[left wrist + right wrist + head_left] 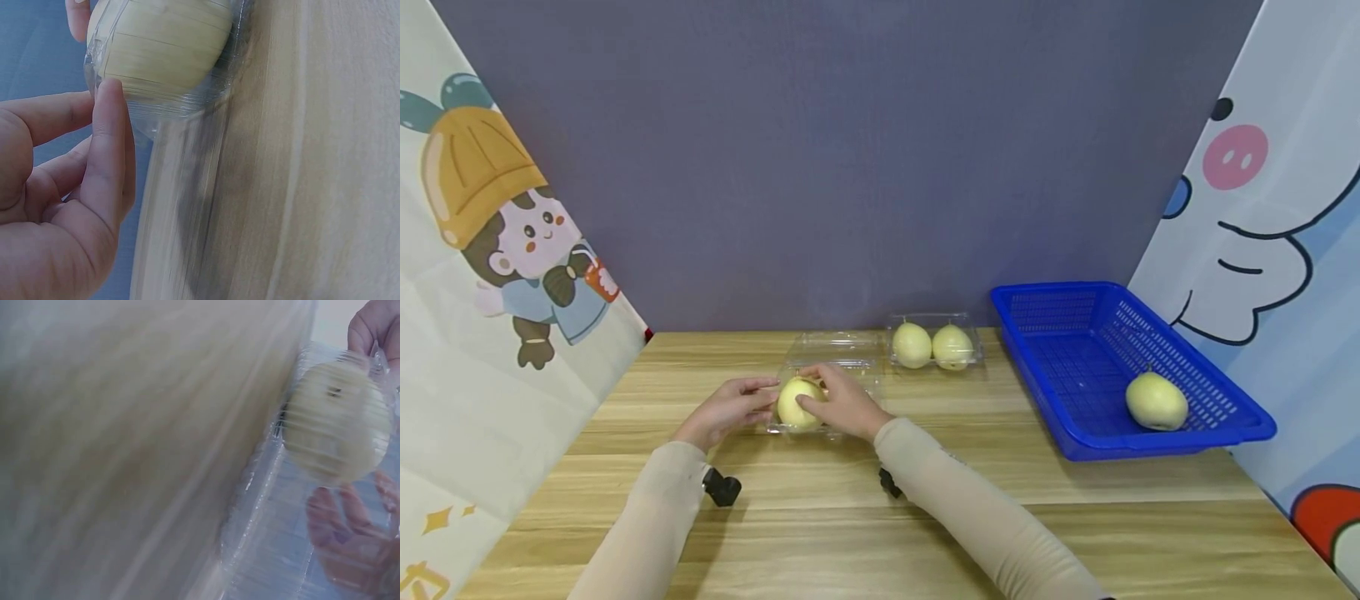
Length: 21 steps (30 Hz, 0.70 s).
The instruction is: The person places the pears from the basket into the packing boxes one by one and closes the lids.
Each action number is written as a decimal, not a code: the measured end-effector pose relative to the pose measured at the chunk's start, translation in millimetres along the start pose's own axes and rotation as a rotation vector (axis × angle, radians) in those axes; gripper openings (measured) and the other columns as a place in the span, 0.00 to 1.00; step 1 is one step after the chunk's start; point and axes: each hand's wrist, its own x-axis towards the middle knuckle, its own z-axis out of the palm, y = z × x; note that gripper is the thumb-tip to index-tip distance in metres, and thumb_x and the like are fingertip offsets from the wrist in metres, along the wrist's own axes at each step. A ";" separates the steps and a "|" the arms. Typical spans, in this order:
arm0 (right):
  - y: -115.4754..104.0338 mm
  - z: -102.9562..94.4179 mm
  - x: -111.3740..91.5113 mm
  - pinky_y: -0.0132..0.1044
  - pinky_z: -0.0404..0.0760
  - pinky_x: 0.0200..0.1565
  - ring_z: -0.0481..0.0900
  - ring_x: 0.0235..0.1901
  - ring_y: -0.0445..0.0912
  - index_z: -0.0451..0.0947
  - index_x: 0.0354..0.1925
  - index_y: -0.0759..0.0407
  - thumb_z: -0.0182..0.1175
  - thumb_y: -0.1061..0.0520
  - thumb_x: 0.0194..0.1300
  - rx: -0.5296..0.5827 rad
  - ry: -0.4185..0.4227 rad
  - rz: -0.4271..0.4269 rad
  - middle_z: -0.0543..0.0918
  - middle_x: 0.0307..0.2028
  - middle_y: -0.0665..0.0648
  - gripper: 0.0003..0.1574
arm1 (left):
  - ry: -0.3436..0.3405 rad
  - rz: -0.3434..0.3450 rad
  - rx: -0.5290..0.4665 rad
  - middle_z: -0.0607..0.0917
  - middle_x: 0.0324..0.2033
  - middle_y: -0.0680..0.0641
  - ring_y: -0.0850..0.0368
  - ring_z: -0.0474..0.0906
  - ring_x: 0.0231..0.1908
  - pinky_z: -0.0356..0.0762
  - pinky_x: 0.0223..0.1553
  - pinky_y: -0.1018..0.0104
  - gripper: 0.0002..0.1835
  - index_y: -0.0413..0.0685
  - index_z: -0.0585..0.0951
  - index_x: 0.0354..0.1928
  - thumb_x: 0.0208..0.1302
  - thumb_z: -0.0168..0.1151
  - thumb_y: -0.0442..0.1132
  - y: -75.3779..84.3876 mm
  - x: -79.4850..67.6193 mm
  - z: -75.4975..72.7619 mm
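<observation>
A pale yellow pear (800, 403) sits at the left end of an open clear plastic clamshell box (859, 379). My right hand (844, 402) holds this pear, thumb on its near side and fingers on the far side. In the right wrist view, the right hand (350, 540) shows through the plastic beside the pear (334, 425). From the left, my left hand (730, 410) pinches the box's rim; in the left wrist view its fingertips (109, 90) meet at the plastic edge beside the pear (165, 47).
Behind and right of the open box, another clear box (976, 350) holds two pears (912, 345). A blue plastic basket (1033, 379) with one pear (1156, 402) inside stands on the right of the wooden table (820, 542). A grey panel (880, 167) rises at the back.
</observation>
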 end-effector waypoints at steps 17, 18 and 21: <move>-1.9 -10.8 0.9 0.40 0.81 0.53 0.79 0.49 0.48 0.78 0.56 0.57 0.61 0.56 0.69 0.043 0.088 -0.073 0.81 0.50 0.53 0.18 | 0.012 -0.024 0.010 0.79 0.52 0.40 0.59 0.80 0.39 0.83 0.44 0.68 0.28 0.29 0.62 0.72 0.77 0.53 0.35 2.5 -1.2 0.5; -2.9 -12.4 0.2 0.40 0.81 0.53 0.79 0.49 0.48 0.78 0.55 0.57 0.61 0.56 0.69 0.044 0.082 -0.076 0.81 0.50 0.52 0.17 | 0.011 -0.024 0.010 0.79 0.52 0.40 0.59 0.80 0.39 0.83 0.44 0.68 0.28 0.29 0.62 0.72 0.77 0.53 0.35 2.5 -1.5 0.4; -5.6 -17.0 -1.6 0.42 0.81 0.53 0.79 0.49 0.48 0.78 0.55 0.57 0.61 0.57 0.69 0.043 0.068 -0.088 0.81 0.51 0.52 0.17 | 0.014 -0.020 0.009 0.79 0.51 0.41 0.58 0.81 0.39 0.83 0.44 0.68 0.28 0.29 0.62 0.72 0.77 0.54 0.36 2.3 -1.9 -0.1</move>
